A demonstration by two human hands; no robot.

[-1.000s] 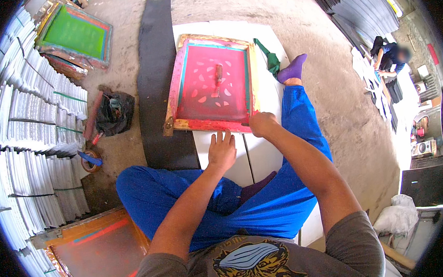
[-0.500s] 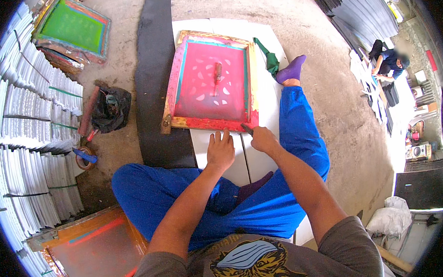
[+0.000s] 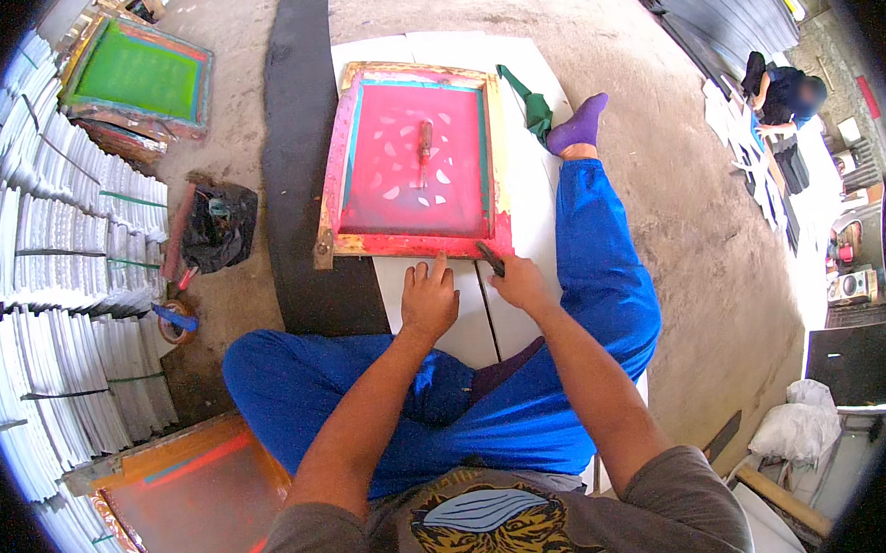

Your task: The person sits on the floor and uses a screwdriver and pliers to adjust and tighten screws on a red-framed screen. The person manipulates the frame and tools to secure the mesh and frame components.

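Observation:
A wood-framed printing screen with pink-red mesh and pale leaf-like shapes lies flat before me. On its mesh rests a screwdriver with a reddish handle. My left hand is at the frame's near edge, index finger stretched toward the red-stained wood and the other fingers partly curled, holding nothing. In my right hand is a dark hand tool, its tip against the frame near the lower right corner. The tool's exact kind is unclear, as my fingers cover part of it.
White boards lie under the screen, beside a long black sheet. A green cloth is by my foot. Stacked white sheets, a black bag and a green screen stand left. Another person works at far right.
My left hand has drawn slightly down and left, its index finger now more extended. My right hand still grips the dark tool, which is angled more steeply. The view has shifted slightly.

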